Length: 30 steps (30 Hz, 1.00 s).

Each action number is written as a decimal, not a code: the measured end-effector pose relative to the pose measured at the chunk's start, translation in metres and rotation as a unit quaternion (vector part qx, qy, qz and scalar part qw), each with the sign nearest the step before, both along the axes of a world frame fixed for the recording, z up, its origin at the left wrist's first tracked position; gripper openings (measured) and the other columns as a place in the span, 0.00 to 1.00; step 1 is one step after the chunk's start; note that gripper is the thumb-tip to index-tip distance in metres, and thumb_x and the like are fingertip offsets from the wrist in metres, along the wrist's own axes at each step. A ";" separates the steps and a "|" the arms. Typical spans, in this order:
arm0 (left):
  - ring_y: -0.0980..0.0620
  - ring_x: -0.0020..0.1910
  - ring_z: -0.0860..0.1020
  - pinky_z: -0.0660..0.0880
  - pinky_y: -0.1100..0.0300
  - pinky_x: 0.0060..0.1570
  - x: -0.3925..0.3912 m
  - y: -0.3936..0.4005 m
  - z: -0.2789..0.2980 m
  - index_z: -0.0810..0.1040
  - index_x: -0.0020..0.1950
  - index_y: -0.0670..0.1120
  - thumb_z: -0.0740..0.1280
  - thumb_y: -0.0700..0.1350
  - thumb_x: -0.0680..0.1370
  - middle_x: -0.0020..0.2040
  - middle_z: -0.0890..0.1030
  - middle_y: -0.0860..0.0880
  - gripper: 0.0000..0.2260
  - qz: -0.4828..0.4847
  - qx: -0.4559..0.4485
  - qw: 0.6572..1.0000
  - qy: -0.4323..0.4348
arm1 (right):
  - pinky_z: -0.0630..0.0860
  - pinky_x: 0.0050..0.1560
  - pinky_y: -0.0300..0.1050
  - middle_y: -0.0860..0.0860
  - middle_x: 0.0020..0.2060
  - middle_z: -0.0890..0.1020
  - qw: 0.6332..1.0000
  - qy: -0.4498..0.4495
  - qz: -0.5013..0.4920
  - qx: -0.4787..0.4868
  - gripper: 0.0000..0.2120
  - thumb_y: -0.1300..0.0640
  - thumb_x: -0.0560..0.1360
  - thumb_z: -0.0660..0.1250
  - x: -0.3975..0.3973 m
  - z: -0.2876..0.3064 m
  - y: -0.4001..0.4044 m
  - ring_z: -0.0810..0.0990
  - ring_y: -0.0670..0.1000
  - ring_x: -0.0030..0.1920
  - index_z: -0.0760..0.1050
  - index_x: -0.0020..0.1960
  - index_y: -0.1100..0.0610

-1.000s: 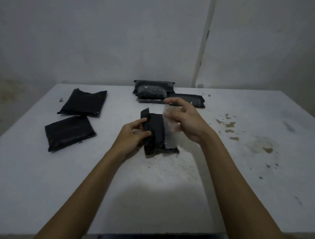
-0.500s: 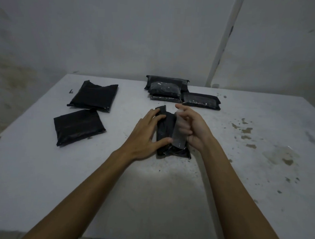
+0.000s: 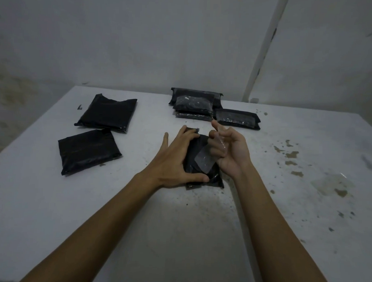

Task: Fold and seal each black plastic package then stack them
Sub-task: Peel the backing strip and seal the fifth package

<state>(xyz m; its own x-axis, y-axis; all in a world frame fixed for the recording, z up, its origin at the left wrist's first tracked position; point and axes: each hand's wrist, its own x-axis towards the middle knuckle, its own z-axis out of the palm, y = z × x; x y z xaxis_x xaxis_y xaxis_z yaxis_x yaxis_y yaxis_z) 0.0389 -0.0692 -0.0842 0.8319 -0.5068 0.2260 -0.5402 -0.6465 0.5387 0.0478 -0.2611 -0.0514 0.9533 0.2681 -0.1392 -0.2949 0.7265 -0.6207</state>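
Glossy, crinkled black plastic package [image 3: 203, 160] bears a clear shiny tape strip [image 3: 204, 160]; the white table [image 3: 198, 236] looks matt, stained.

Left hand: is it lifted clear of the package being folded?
No, the left hand presses flat on the black package lying on the table.

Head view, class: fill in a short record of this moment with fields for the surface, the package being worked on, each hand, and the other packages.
surface: white table, stained at right
package in work: black package lying on the table
left hand: pressing the package down, fingers spread
right hand: pinching a clear strip over the package
left side: two black packages lying apart
far side: stack with one package beside it
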 end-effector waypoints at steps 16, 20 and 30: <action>0.53 0.63 0.70 0.72 0.45 0.66 -0.002 -0.002 0.001 0.55 0.78 0.56 0.78 0.71 0.61 0.72 0.67 0.56 0.53 0.013 -0.052 0.998 0.028 | 0.79 0.32 0.42 0.52 0.36 0.77 0.991 -0.021 -0.037 -0.123 0.19 0.67 0.80 0.59 -0.004 0.013 0.010 0.75 0.47 0.30 0.70 0.70 0.59; 0.54 0.61 0.70 0.72 0.45 0.66 -0.003 -0.001 0.000 0.57 0.76 0.56 0.79 0.71 0.61 0.69 0.67 0.58 0.52 0.018 -0.049 0.998 0.026 | 0.81 0.35 0.43 0.53 0.37 0.77 0.980 -0.053 -0.033 -0.188 0.19 0.67 0.80 0.62 -0.005 0.018 0.010 0.78 0.47 0.33 0.73 0.69 0.57; 0.62 0.54 0.65 0.71 0.44 0.65 -0.007 -0.001 0.001 0.59 0.75 0.55 0.81 0.68 0.62 0.69 0.68 0.57 0.49 0.026 -0.063 0.997 0.026 | 0.83 0.54 0.53 0.52 0.42 0.81 0.955 -0.128 -0.008 -0.267 0.18 0.68 0.78 0.68 -0.014 0.045 0.009 0.83 0.50 0.42 0.79 0.65 0.56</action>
<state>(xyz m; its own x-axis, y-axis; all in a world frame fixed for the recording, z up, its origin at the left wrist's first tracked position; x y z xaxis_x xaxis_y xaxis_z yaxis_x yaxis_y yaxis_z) 0.0321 -0.0699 -0.0835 0.8680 -0.4339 0.2414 -0.4779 -0.5983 0.6431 0.0341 -0.2518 -0.0063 0.9776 0.2100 -0.0143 -0.0761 0.2895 -0.9542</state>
